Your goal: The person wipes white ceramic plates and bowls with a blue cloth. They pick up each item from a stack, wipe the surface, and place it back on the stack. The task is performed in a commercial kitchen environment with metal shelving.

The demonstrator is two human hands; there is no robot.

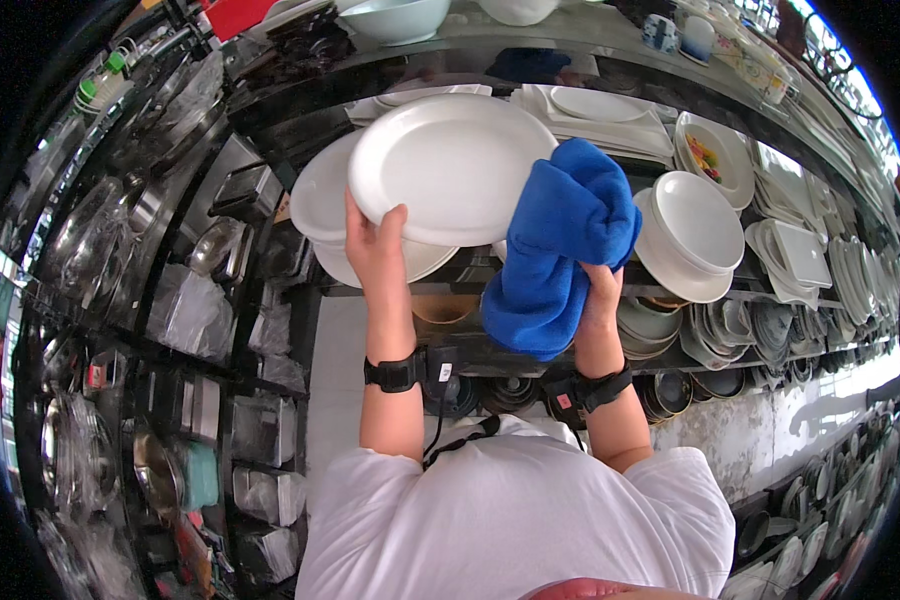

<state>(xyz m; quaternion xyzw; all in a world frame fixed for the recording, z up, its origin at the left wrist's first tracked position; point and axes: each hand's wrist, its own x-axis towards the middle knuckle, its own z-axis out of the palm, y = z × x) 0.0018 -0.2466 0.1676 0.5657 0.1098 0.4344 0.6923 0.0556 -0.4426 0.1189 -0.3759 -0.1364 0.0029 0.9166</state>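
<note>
A white oval plate (457, 169) is held up in front of the shelf, tilted so that its inner face shows. My left hand (376, 236) grips its lower left rim, thumb over the edge. A bunched blue cloth (562, 247) hangs from my right hand (601, 292), its upper part against or just before the plate's right rim. Most of that hand's fingers are hidden by the cloth. Behind the plate, at left, more white plates (319, 195) lie stacked on the shelf. Right of the cloth stands a stack of white oval dishes (697, 225).
Metalware wrapped in plastic (191, 311) fills the dark shelving on the left. Overhead, an upper shelf (465, 49) carries a pale bowl (397, 19) and cups (696, 37). Lower right, bowls (649, 326) and dark pans (667, 394) crowd the lower tiers. More dishes (795, 555) stand behind me.
</note>
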